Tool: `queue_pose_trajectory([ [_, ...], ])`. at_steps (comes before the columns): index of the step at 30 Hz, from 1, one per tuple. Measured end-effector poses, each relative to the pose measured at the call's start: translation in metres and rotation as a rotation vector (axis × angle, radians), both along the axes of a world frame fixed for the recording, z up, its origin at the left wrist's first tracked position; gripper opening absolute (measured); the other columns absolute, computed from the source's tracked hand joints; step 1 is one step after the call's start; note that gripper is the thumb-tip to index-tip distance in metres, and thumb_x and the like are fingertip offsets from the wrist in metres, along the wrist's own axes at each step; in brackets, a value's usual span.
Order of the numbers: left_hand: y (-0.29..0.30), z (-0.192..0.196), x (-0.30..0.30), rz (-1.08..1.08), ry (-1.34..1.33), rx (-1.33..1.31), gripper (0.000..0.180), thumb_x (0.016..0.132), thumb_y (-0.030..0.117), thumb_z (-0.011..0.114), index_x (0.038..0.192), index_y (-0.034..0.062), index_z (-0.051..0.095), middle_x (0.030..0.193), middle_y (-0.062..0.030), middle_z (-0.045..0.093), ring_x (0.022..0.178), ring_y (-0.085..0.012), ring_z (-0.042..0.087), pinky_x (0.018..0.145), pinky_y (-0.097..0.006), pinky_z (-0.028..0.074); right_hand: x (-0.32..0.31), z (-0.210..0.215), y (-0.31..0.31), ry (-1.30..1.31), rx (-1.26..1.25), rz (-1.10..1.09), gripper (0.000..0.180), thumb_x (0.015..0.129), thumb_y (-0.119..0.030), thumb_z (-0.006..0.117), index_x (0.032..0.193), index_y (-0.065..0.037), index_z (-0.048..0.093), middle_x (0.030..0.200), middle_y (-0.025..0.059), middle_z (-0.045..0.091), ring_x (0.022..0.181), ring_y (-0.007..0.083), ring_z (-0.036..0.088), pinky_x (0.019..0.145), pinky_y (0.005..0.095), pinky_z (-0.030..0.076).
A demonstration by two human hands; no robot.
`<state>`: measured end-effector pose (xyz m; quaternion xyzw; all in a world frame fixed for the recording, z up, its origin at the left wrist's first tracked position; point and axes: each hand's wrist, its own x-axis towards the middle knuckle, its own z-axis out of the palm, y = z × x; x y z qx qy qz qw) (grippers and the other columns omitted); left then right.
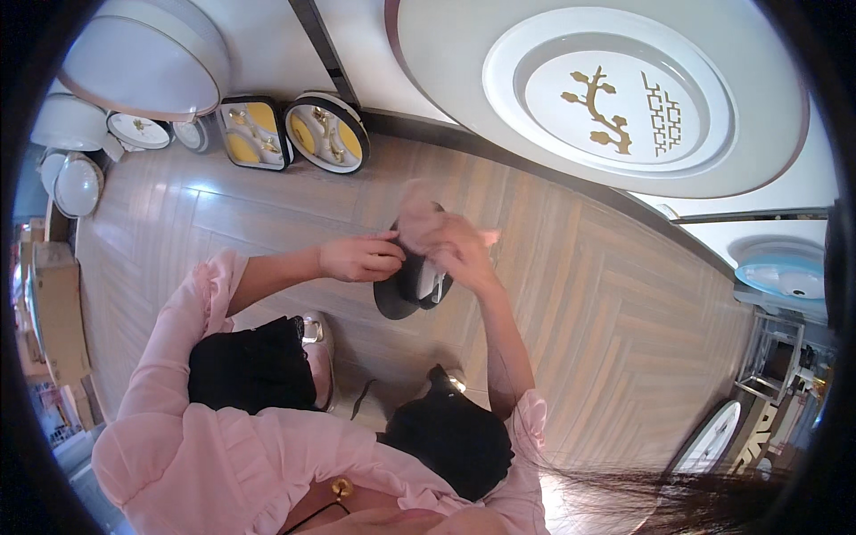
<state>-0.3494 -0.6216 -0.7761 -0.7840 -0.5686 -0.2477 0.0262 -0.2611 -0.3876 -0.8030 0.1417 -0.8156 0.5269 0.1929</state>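
Observation:
Over the floor in front of my knees is a dark, rounded object (pixel 398 296), with a white and silvery part (pixel 431 283) showing at its right side; its exact kind is unclear. My left hand (pixel 361 259) is closed, its fingertips pinching the left edge of the dark object. Across the object's upper part lies my right hand (pixel 461 252), its fingers partly smeared by motion. It is closed on what looks like a pinkish cloth (pixel 419 218), blurred, bunched beneath the fingers. Together they hide the object's top.
Round and square lamps with yellow panels (pixel 328 134) lean against the far wall. A large white round lamp (pixel 615 107) looms at upper right. Cardboard boxes (pixel 61 308) stand at left. A metal rack (pixel 774 357) is at right. My shoe (pixel 318 352) rests on the wood-patterned floor (pixel 606 330).

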Motion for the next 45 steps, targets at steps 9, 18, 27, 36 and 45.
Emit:
queue_pose_trajectory([
  [9, 0.005, -0.002, 0.008, 0.072, 0.051, 0.021, 0.015, 0.069, 0.011, 0.061, 0.082, 0.0046, 0.056, 0.098, -0.0080, 0.057, 0.095, -0.0230, 0.057, 0.075, -0.030, 0.052, 0.000, -0.068, 0.015, -1.112, -0.909, 0.120, 0.026, 0.083, -0.020, 0.045, 0.095, -0.001, 0.059, 0.092, 0.0055, 0.060, 0.082, 0.0154, 0.058, 0.072, 0.0302, 0.048],
  [18, -0.012, -0.009, -0.004, 0.402, -0.257, -0.103, 0.021, 0.066, -0.003, 0.057, 0.087, 0.0017, 0.056, 0.097, -0.0111, 0.062, 0.090, -0.0285, 0.061, 0.075, -0.035, 0.052, 0.145, -0.137, 0.005, -1.154, -0.778, -0.123, 0.032, 0.090, -0.024, 0.046, 0.106, 0.000, 0.058, 0.098, 0.0065, 0.062, 0.083, 0.0150, 0.058, 0.075, 0.0274, 0.046],
  [27, 0.012, 0.000, -0.012, 0.585, -0.272, -0.358, 0.025, 0.064, -0.002, 0.057, 0.088, 0.0036, 0.059, 0.091, -0.0118, 0.063, 0.083, -0.0304, 0.061, 0.069, -0.039, 0.050, 0.098, 0.027, -0.033, -0.489, -0.731, -0.273, 0.036, 0.087, -0.031, 0.054, 0.103, 0.001, 0.058, 0.091, 0.0046, 0.061, 0.080, 0.0107, 0.054, 0.069, 0.0251, 0.043],
  [36, 0.046, 0.024, -0.098, 0.883, -0.326, -0.280, 0.018, 0.075, 0.017, 0.062, 0.086, 0.0026, 0.060, 0.074, -0.0181, 0.061, 0.073, -0.0354, 0.060, 0.064, -0.041, 0.047, 0.115, 0.042, -0.008, -0.343, -1.127, -0.486, 0.037, 0.071, -0.008, 0.044, 0.105, 0.003, 0.054, 0.080, 0.0055, 0.059, 0.066, 0.0134, 0.056, 0.058, 0.0267, 0.045],
  [45, 0.056, 0.000, -0.128, 0.966, -0.274, -0.397, 0.027, 0.071, 0.024, 0.063, 0.087, 0.0034, 0.063, 0.080, -0.0196, 0.062, 0.079, -0.0369, 0.060, 0.070, -0.045, 0.048, 0.148, 0.001, -0.010, -0.412, -1.315, -0.761, 0.036, 0.071, -0.014, 0.049, 0.104, 0.000, 0.052, 0.101, 0.0076, 0.056, 0.094, 0.0202, 0.056, 0.081, 0.0303, 0.046],
])
